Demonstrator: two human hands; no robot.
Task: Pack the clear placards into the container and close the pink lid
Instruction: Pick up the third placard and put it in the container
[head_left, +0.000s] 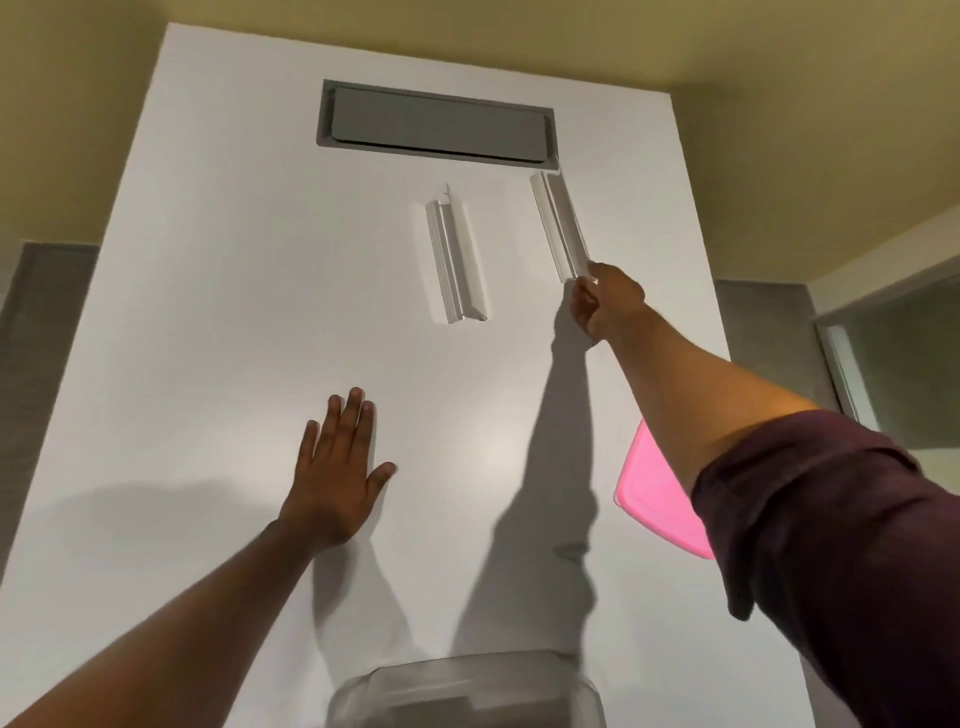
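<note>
Right hand (605, 304) pinched the near end of the far placard (558, 226), its length running away from me; left hand (337, 470) lay flat and open, container (467, 691) nearest me.

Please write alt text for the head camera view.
The right hand grips the near end of one clear plastic placard on a white table; a second placard lies beside it, and the left hand rests flat.
</note>
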